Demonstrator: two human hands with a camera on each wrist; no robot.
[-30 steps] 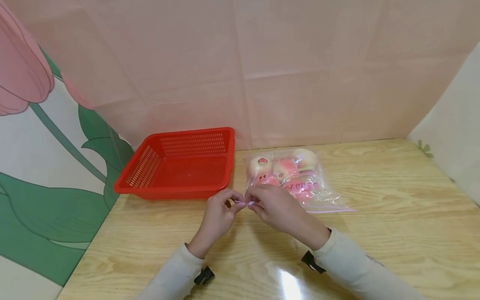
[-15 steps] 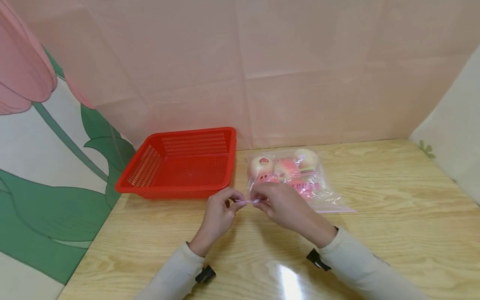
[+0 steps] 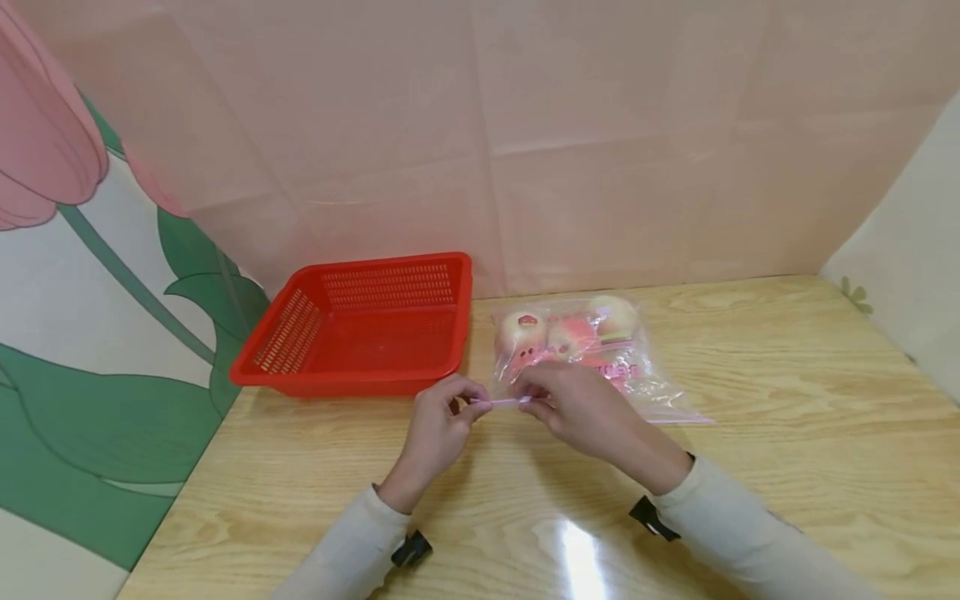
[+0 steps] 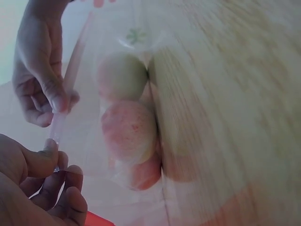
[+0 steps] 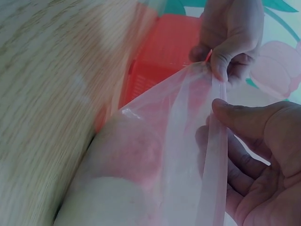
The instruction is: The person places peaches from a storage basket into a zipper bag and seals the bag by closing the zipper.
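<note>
A clear zip-lock bag [image 3: 663, 398] with pink print lies on the table with several pale pink-and-cream peaches [image 3: 522, 332] inside. Its pinkish zip edge [image 3: 504, 402] runs between both hands, lifted toward the person. At the left end of that edge, my left hand [image 3: 438, 429] pinches it between thumb and fingers. My right hand [image 3: 596, 412] pinches the same edge a short way to the right, hiding part of the bag in the head view. In the right wrist view, the right thumb [image 5: 240, 113] lies on one side of the zip edge, with fingers behind the film.
A red plastic basket [image 3: 360, 385] with slotted sides stands left of the bag, close to the left hand. The wooden table [image 3: 787, 392] meets a pink cloth backdrop [image 3: 600, 167] behind. A flower-printed wall panel [image 3: 135, 400] borders the left side.
My right hand has slid to the right along the zip edge, widening the gap between the two hands. My left hand has kept its place and its pinch.
</note>
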